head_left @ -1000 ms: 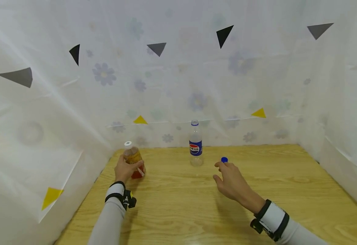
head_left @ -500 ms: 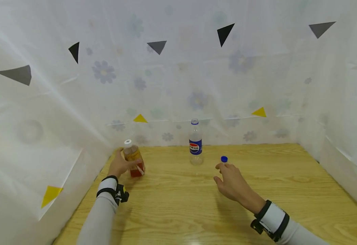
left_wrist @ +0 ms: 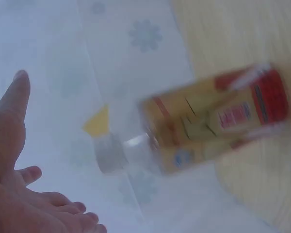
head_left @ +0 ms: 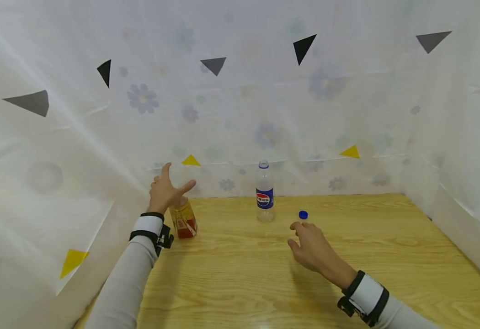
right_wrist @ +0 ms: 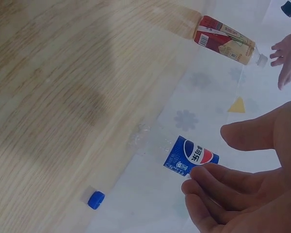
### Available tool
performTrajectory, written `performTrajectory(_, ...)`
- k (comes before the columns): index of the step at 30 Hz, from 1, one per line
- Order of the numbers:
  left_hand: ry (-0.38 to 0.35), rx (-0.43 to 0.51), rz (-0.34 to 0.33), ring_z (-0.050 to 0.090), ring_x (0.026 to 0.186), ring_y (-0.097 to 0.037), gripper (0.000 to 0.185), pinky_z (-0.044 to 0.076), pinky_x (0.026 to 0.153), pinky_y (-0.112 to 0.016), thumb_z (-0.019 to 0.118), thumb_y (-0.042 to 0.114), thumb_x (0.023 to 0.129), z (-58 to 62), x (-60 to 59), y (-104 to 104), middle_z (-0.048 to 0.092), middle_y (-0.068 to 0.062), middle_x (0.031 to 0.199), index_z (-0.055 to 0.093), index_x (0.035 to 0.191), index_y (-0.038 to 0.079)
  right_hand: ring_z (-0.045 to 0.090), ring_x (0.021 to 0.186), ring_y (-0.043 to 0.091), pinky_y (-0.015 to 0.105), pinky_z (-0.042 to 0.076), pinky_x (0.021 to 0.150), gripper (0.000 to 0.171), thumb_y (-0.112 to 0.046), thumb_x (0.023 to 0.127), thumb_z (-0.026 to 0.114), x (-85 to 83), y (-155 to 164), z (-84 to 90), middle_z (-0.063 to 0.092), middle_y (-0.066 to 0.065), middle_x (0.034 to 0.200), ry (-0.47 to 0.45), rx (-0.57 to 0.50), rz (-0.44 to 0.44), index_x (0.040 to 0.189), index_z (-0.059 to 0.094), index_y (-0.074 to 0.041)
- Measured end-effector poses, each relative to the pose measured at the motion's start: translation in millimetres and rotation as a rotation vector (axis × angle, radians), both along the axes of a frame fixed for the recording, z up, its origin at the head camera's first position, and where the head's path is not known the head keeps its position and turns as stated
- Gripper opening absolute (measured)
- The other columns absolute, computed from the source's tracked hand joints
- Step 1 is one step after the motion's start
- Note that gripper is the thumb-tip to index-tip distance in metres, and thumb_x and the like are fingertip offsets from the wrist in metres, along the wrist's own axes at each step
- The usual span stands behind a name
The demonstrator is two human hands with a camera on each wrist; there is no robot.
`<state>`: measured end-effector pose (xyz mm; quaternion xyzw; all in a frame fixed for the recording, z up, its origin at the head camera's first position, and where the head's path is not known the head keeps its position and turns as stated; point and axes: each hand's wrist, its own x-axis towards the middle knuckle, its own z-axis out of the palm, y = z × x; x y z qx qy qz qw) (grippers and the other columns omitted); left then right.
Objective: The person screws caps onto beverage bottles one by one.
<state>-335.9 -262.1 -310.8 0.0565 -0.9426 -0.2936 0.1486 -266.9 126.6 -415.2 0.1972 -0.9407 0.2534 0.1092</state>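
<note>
A small bottle of amber drink (head_left: 184,220) with a red label stands at the table's left rear; the left wrist view shows the amber bottle (left_wrist: 213,127) blurred, with its pale cap on. My left hand (head_left: 170,185) hovers just above it, fingers spread, touching nothing. A clear Pepsi bottle (head_left: 264,194) stands uncapped at the back middle. Its blue cap (head_left: 303,214) lies on the wood to its right. My right hand (head_left: 295,233) sits just in front of the cap with loosely bent fingers, holding nothing. The right wrist view shows the Pepsi bottle (right_wrist: 190,155) and the blue cap (right_wrist: 96,199).
The wooden table (head_left: 244,283) is walled on three sides by a white flowered curtain (head_left: 232,114) with black and yellow triangles. The left curtain hangs close to the amber bottle.
My left hand has let go of the amber bottle and risen above it with the fingers spread. The right hand has hardly moved.
</note>
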Motion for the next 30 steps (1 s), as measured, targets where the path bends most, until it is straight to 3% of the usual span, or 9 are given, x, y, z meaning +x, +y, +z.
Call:
performTrajectory(8,0.195,-0.01,-0.096,0.025,0.14,-0.064,0.097,0.021,0.112,-0.075,0.071,0.048,0.093,3.4,-13.8,53.7,0.026,-0.043,0.154,0.015,0.164,0.014,0.061,0.11,0.041,0.057,0.05,0.093,0.032,-0.013,0.096,0.067,1.8,0.5,-2.5,0.067,0.021,0.114,-0.038,0.009,-0.021,0.123,0.062,0.004)
performTrajectory(15,0.334,0.113,-0.136,0.041,0.132,-0.054,0.095,0.035,0.108,-0.067,0.071,0.048,0.093,-2.9,-30.0,111.7,0.041,-0.032,0.147,0.015,0.164,0.017,0.062,0.11,0.04,0.057,0.049,0.093,0.033,-0.013,0.096,0.067,3.1,1.1,-3.8,0.067,0.022,0.113,-0.041,0.007,-0.026,0.123,0.062,0.004)
performTrajectory(23,0.291,0.209,-0.204,0.048,0.125,-0.051,0.105,0.042,0.1,-0.066,0.077,0.047,0.087,-14.8,-36.3,175.5,0.046,-0.031,0.142,0.011,0.165,0.023,0.064,0.102,0.034,0.049,0.054,0.083,0.033,-0.015,0.097,0.066,4.3,3.1,-5.2,0.067,0.018,0.111,-0.041,-0.012,-0.026,0.125,0.062,0.002)
performTrajectory(30,0.203,0.273,-0.14,0.044,0.132,-0.055,0.115,0.038,0.107,-0.067,0.082,0.048,0.082,-37.2,-50.7,210.1,0.042,-0.034,0.147,0.004,0.165,0.027,0.064,0.099,0.033,0.048,0.055,0.08,0.031,-0.013,0.096,0.067,4.6,4.2,-6.5,0.067,0.017,0.108,-0.039,-0.019,-0.034,0.123,0.062,0.002)
